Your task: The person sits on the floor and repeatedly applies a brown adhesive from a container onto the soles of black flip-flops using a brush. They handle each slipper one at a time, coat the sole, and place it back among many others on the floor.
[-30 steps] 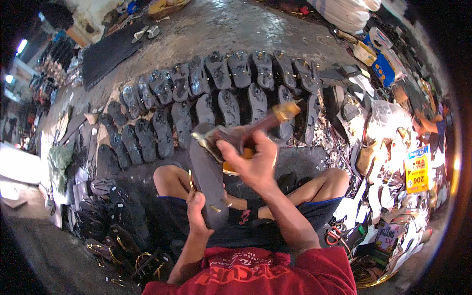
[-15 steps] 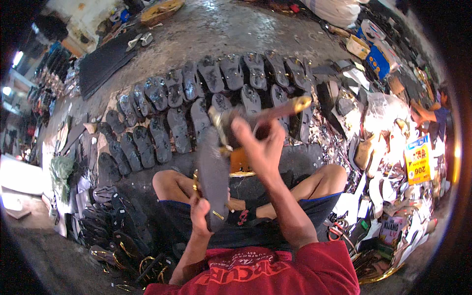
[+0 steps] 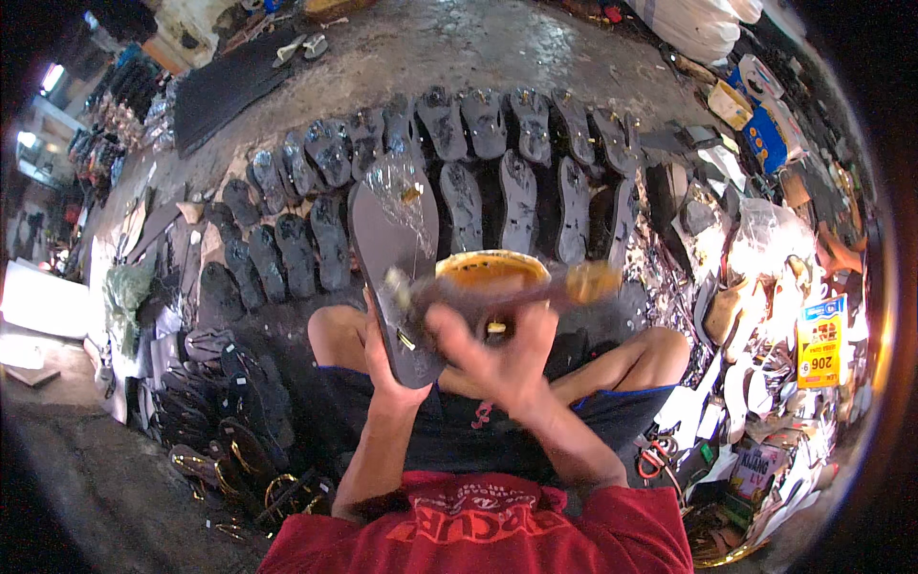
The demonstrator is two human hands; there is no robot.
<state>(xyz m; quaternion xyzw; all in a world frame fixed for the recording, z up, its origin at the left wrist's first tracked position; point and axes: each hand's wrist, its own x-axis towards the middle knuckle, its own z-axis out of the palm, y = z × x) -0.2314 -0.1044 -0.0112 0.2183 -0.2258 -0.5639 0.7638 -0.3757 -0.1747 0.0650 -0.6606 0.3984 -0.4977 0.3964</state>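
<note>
My left hand (image 3: 384, 368) grips a dark grey sandal sole (image 3: 382, 225) near its lower end and tilts its flat face up. Wet, shiny smears show on the sole's far end, and some gloss lies near the lower end. Small gold strap bits poke through it. My right hand (image 3: 507, 368), partly smeared by motion, is closed around a brush (image 3: 521, 292) with a brownish handle. The brush's blurred pale tip lies over the sole's lower half. Behind the brush stands a round yellow-orange tub (image 3: 459, 259) with a stained rim, partly hidden by it.
Rows of dark sandal soles (image 3: 464, 206) lie on the floor beyond the tub. At the left is a pile of dark sandals (image 3: 206, 392) with gold straps. Scraps, a clear plastic bag (image 3: 765, 230) and a yellow packet (image 3: 820, 344) crowd the right side.
The sole has turned, its broad face now showing, and its far end has moved up and left. The brush has come down from above the tub to the sole's lower half.
</note>
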